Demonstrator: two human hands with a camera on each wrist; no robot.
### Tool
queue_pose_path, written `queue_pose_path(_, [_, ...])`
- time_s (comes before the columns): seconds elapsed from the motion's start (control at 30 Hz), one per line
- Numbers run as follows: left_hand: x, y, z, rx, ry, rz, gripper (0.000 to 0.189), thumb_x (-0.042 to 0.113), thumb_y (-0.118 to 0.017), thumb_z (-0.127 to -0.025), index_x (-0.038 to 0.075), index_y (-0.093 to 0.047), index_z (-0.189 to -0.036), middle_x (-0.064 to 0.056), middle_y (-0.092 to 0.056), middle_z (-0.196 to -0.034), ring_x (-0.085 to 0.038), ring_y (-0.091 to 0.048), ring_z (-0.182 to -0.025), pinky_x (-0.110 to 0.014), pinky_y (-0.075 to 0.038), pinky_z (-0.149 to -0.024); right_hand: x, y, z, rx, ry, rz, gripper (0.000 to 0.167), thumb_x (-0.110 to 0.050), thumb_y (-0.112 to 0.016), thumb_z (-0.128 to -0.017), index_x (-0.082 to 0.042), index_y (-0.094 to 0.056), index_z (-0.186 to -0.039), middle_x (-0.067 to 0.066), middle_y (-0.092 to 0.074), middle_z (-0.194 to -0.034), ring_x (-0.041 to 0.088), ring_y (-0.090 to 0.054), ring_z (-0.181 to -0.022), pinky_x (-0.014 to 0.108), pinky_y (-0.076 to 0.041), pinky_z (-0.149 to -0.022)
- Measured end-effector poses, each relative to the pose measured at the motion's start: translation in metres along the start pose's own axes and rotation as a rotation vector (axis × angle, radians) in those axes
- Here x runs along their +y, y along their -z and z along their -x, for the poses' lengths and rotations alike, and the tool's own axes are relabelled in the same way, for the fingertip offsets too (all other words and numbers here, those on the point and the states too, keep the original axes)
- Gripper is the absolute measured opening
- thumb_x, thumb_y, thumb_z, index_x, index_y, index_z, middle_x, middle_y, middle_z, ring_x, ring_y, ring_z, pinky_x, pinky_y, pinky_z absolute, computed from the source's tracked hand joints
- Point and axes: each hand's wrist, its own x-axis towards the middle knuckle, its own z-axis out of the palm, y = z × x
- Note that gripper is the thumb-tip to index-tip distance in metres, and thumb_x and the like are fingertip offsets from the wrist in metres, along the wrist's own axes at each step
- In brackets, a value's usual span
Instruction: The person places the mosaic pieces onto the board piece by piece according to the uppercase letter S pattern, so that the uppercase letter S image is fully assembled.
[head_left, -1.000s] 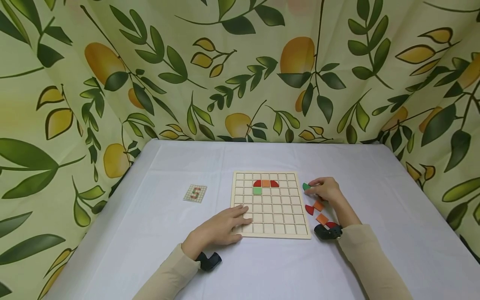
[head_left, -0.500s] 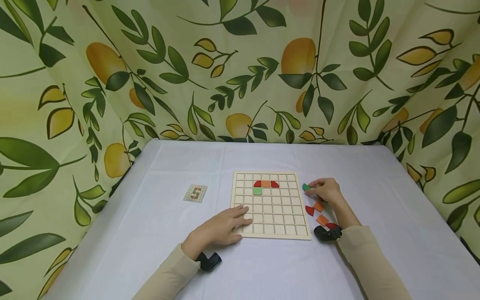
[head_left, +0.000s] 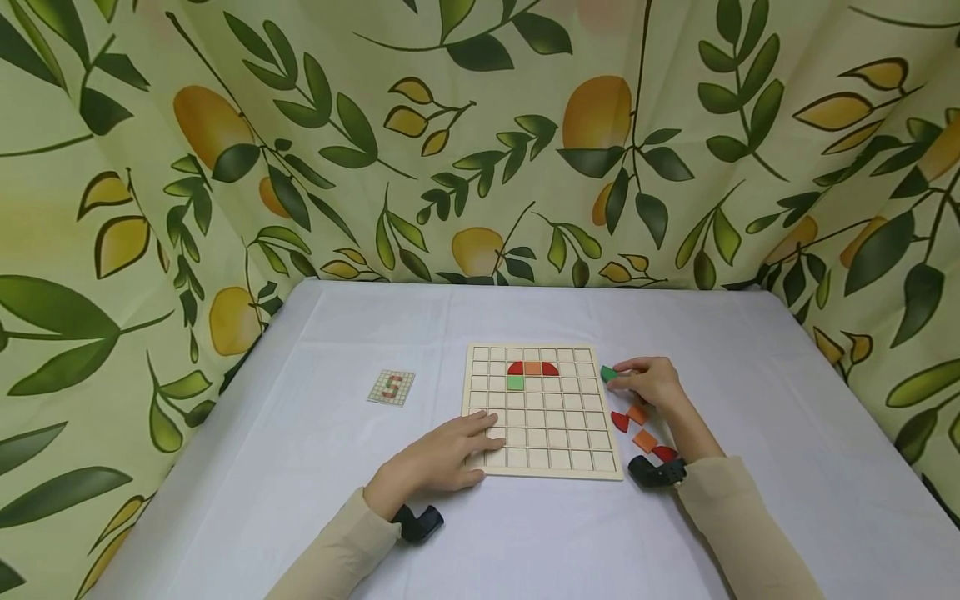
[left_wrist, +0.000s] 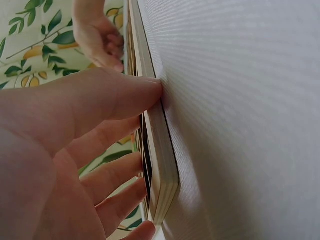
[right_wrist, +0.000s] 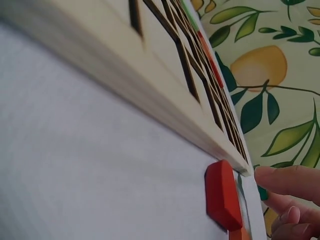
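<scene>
In the head view, a wooden grid board (head_left: 555, 472) lies on the white table. My left hand (head_left: 444, 454) rests on its near-left corner, fingers spread over the squares. The left wrist view shows the thumb (left_wrist: 135, 92) against the board's side edge. Beyond the board's right edge, my right hand (head_left: 651, 382) pinches a green quarter-round tile (head_left: 608, 374) between thumb and fingers. Set in the grid are two red quarter-round tiles (head_left: 550, 369), an orange square tile (head_left: 532, 367) between them and a light green square tile (head_left: 516, 382) below the left one.
Right of the board lie loose red quarter-round tiles (head_left: 619, 422) and orange square tiles (head_left: 645, 441). A small pattern card (head_left: 391, 387) showing an S-like shape on a grid lies to the left. Patterned curtain (head_left: 517, 167) hangs behind the table.
The green quarter-round tile has shifted slightly left, toward the board, and shows more beyond the right fingertips. My left hand and the board stay put.
</scene>
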Motion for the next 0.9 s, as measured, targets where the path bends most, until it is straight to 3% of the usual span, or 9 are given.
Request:
queue_pose_path(0.33, [0.000,0.000,0.000,0.003,0.004,0.000,0.049,0.023,-0.060,-0.089,0.019,-0.054,-0.138,-0.007,-0.036,-0.158,-0.026,-0.030,-0.149,-0.042,-0.029,-0.123,-0.006,-0.012,0.006,-0.044,0.053,0.006,0.045,-0.020,-0.074,-0.081,0.002,-0.065,-0.119,-0.003,-0.039,-0.065,0.013,-0.040,-0.067,0.023,-0.032,-0.053])
queue_pose_path(0.9, [0.000,-0.001,0.000,0.007,0.002,0.006,0.048,0.021,-0.059,-0.090,0.017,-0.054,-0.138,-0.006,-0.035,-0.158,-0.025,-0.029,-0.149,-0.042,-0.029,-0.123,-0.014,-0.028,0.017,-0.131,0.110,-0.040,0.042,-0.016,-0.076,-0.080,0.002,-0.067,-0.116,-0.006,-0.038,-0.063,0.009,-0.034,-0.061,0.020,-0.030,-0.051])
